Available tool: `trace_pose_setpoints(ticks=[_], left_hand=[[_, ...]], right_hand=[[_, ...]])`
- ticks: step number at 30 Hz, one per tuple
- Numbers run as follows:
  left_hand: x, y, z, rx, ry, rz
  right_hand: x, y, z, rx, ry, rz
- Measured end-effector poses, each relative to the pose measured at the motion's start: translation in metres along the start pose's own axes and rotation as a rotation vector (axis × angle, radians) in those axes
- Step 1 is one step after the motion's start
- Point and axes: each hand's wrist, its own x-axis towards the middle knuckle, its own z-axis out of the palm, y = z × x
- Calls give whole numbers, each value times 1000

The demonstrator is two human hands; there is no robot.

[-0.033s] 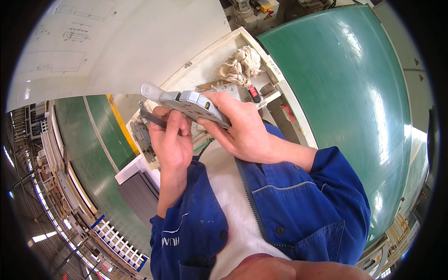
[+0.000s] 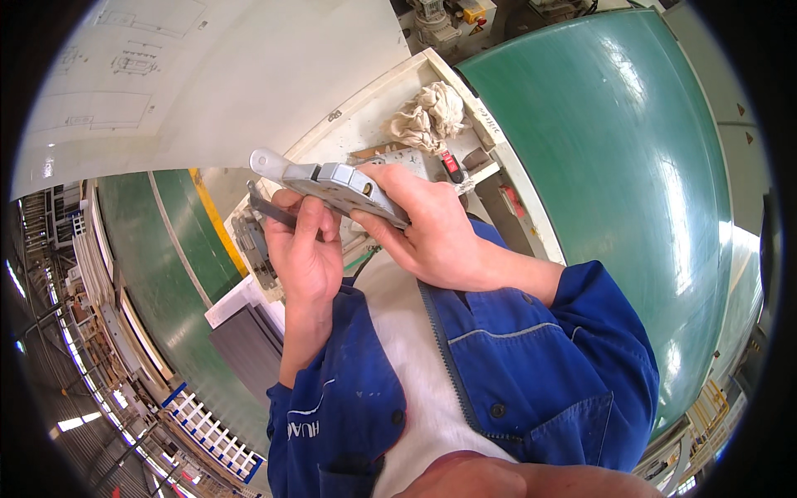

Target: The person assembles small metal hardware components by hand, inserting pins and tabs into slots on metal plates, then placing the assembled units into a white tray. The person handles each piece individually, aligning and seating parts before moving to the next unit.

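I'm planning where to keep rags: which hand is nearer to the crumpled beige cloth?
Right. The right hand, gripping the gray metal part, is below the cloth in this view; the left hand, pinching a dark flat bar, is farther off, below and left of it.

— From my end, I see a royal-blue work jacket [image 2: 531,390], open over a white shirt [image 2: 407,357]!
— Trim?
— I'm spotting pale piping [image 2: 498,335], a round dark button [image 2: 498,410], a toothed zip [image 2: 444,357], white lettering [image 2: 303,429]!
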Motion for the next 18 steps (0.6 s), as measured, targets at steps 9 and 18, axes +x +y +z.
trace_pose_setpoints(ticks=[9, 18], left_hand=[[-1, 0, 4, 3, 28, -36], [1, -7, -3, -59, 26, -56]], right_hand=[[0, -2, -2, 20, -19, 17], [0, 1, 0, -98, -16, -31]])
